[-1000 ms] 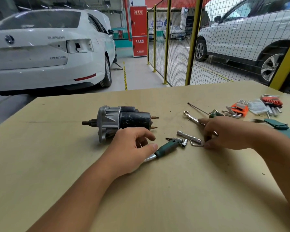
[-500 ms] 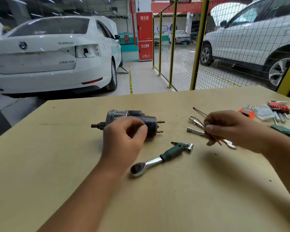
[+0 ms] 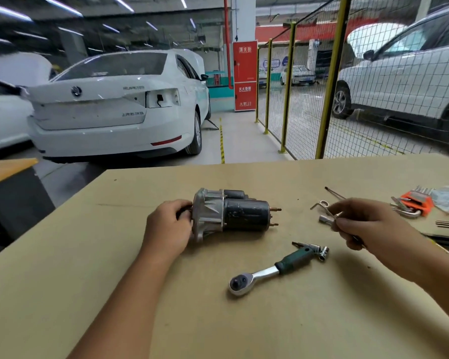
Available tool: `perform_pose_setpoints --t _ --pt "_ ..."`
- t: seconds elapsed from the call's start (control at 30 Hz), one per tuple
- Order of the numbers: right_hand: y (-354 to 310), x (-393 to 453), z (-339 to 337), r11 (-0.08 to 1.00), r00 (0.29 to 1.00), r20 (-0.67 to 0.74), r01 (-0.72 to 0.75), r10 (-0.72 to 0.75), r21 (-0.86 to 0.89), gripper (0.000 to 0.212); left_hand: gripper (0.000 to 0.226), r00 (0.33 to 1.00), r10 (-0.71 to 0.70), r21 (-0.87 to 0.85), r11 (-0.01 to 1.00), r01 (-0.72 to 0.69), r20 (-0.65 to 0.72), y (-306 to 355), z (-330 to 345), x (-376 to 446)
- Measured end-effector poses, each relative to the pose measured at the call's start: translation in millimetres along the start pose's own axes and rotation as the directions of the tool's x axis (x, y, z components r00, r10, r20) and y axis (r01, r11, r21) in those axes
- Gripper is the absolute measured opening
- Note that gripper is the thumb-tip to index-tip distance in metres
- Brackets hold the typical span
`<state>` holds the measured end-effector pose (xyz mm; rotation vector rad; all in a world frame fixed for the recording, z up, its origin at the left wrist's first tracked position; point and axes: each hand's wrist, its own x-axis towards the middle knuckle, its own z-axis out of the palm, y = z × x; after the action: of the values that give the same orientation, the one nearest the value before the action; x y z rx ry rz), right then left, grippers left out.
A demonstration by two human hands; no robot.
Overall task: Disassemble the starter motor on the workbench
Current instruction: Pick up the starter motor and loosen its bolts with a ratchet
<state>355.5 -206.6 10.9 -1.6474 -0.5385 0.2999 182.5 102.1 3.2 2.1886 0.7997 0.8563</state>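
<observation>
Left hand grips the nose end of the starter motor, fingers curled round the drive-end housing, probably to steady it so it can't roll. Motor lies on its side mid-bench, black body pointing right, two studs sticking out the far end. Right hand is lifted just off the bench, pinching a thin metal tool; exact type too blurred to call, looks like a small socket wrench. Ratchet with green grip sits untouched just in front of the motor, within easy reach. Hex key set lies further right. Nothing off the motor yet, so I'd say this is tool selection before the first fastener.
</observation>
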Motion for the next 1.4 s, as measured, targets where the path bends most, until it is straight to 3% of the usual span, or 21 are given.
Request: perform_pose_setpoints --t 0.17,0.33,0.43,0.5,0.6,0.7,0.83,1.03,1.2,1.27,1.4 --pt "-4 5 -10 0.999 0.997 -0.072 -0.027 0.026 -0.021 0.015 0.010 0.976 0.013 -0.007 1.000 -0.012 0.219 -3 -30 -3" --pt "-3 6 -10 0.999 0.996 -0.082 -0.043 0.042 -0.018 0.009 0.013 0.878 0.070 -0.189 0.982 0.023 0.473 3 -45 -8" --pt "-4 5 -8 0.998 0.996 -0.083 -0.048 0.045 -0.034 0.015 0.012 0.927 0.162 -0.313 0.948 -0.053 0.337 6 -39 -10" --pt "-4 4 -7 0.999 0.996 -0.080 -0.037 0.034 -0.036 0.018 0.033 0.950 0.191 -0.343 0.934 -0.099 0.246 7 -36 -12" --pt "-4 3 -5 0.996 0.996 -0.093 0.004 -0.013 -0.092 0.017 0.053 0.901 0.264 -0.376 0.918 -0.125 0.344 5 -35 -14" --pt "-3 2 -3 0.995 0.995 -0.095 0.019 -0.029 -0.100 0.013 0.038 0.875 0.297 -0.408 0.904 -0.129 0.381 3 -32 -16" --pt "-4 1 -5 0.996 0.997 -0.079 0.011 -0.018 -0.090 0.010 0.041 0.884 0.313 -0.444 0.885 -0.138 0.348 7 -30 -19" --pt "-5 1 -5 0.999 0.997 -0.074 0.004 -0.008 -0.051 0.010 0.030 0.919 0.360 -0.326 0.898 -0.295 0.160 12 -13 -18" --pt "-3 -1 2 0.988 0.988 -0.116 0.086 -0.101 -0.127 0.009 0.016 0.952 0.305 -0.316 0.904 -0.288 0.004 30 11 -25" --pt "-4 -2 7 0.986 0.982 -0.118 0.133 -0.145 -0.105 0.010 0.006 0.944 0.328 -0.380 0.878 -0.290 0.039 32 11 -20" --pt "-7 -6 21 0.981 0.983 -0.088 0.170 -0.162 0.094 0.014 0.018 0.915 0.386 -0.376 0.869 -0.320 0.113 18 0 -12"
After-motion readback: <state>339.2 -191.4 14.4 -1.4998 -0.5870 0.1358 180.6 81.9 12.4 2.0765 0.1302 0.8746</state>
